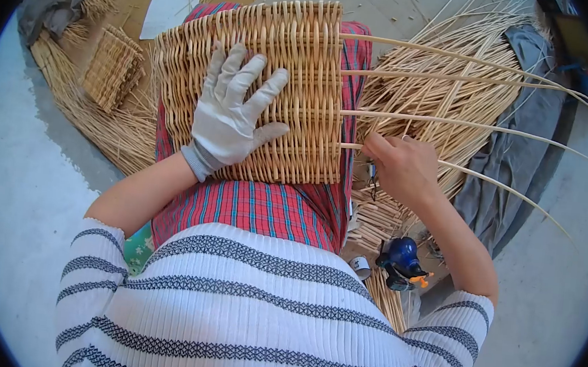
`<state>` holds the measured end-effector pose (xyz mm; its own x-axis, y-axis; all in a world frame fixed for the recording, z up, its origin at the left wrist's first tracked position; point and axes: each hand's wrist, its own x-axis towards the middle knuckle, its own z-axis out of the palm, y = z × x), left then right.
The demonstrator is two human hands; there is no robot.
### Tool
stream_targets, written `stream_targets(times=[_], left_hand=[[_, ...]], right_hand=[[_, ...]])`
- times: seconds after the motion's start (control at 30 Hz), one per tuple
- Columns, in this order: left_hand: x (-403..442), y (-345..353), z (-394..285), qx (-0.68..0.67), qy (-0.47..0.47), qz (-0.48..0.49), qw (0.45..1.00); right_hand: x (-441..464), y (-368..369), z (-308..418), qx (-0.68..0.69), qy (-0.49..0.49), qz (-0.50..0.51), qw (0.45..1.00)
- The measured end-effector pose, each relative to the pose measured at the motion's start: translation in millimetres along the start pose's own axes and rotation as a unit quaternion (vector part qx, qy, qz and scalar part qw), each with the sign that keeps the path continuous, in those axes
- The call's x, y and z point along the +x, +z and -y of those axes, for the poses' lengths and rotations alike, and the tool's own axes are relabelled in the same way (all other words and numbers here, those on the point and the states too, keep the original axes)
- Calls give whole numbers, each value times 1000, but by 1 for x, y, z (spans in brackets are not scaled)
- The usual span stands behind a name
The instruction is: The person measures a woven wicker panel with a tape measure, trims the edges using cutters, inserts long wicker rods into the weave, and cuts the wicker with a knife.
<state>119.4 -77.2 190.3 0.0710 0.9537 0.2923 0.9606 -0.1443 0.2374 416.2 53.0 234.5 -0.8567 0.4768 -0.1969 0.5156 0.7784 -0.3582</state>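
A woven wicker panel (309,94) lies across my lap on a red plaid cloth (250,207). My left hand (234,112), in a whitish glove, rests flat on the panel with its fingers spread. Several long pale rods stick out from the panel's right edge. My bare right hand (404,165) is closed around the lowest willow rod (503,191), close to that edge. The rod passes through the fingers and curves off to the right; the fingertips are partly hidden.
Loose willow rods (450,78) are heaped at the right beside a grey cloth (499,152). Smaller woven pieces (113,70) lie on more rods at the left. A dark blue object (403,256) with an orange part sits near my right elbow. White paper (173,2) lies at the top.
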Motion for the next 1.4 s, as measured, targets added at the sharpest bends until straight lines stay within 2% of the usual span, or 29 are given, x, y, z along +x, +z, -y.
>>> stream_targets(times=[0.13,0.2,0.27,0.4,0.47,0.53,0.6,0.67,0.73,0.77,0.8,0.87,0.9,0.97,1.03,1.1,1.13,1.23,1.3,1.33,1.4], left_hand=[[-4,-2,-4,-14,9,7,1000],[3,-3,5,-11,-5,0,1000],[-1,-6,0,-25,-3,3,1000],[-3,-9,5,-15,12,-9,1000],[-2,-10,5,8,5,-15,1000],[-4,-13,5,7,17,-28,999],[-3,-19,3,-29,-11,-22,999],[-5,-30,-7,-78,2,-29,997],[-2,-52,-32,-70,77,92,990],[-5,-47,-40,-60,63,135,987],[-7,-41,-37,-57,60,131,988],[-7,-30,-24,8,107,160,981],[-6,-30,-18,1,88,140,986],[2,-30,-7,-16,58,124,990],[10,-26,-5,-22,24,107,994],[10,-20,-8,-16,26,101,994],[11,-19,-9,-12,28,93,995],[12,-18,-12,-11,26,92,995],[12,-17,-14,-4,29,85,996],[12,-17,-14,1,25,84,996],[12,-19,-16,3,29,104,994]], right_hand=[[14,15,32,1,1,63,998],[29,18,25,35,-7,14,999],[26,20,33,23,49,51,997],[15,51,44,83,100,-18,991],[13,58,50,121,116,-83,982],[17,56,46,116,122,-92,981],[26,31,40,75,47,-32,996],[32,12,45,49,40,-42,997],[44,11,52,-47,-24,-264,963],[48,17,54,-39,-16,-343,938],[44,25,54,-40,-22,-344,938],[26,51,49,131,-25,-455,880],[18,72,41,211,-8,-456,864],[1,124,6,238,111,-461,848],[-12,164,-30,308,352,-337,817],[-26,215,-81,282,397,-275,829],[-21,210,-92,328,424,-242,809],[2,225,-126,291,395,-260,832],[21,222,-142,124,355,-192,906],[27,220,-146,126,350,-193,908],[34,207,-156,63,482,32,873]])
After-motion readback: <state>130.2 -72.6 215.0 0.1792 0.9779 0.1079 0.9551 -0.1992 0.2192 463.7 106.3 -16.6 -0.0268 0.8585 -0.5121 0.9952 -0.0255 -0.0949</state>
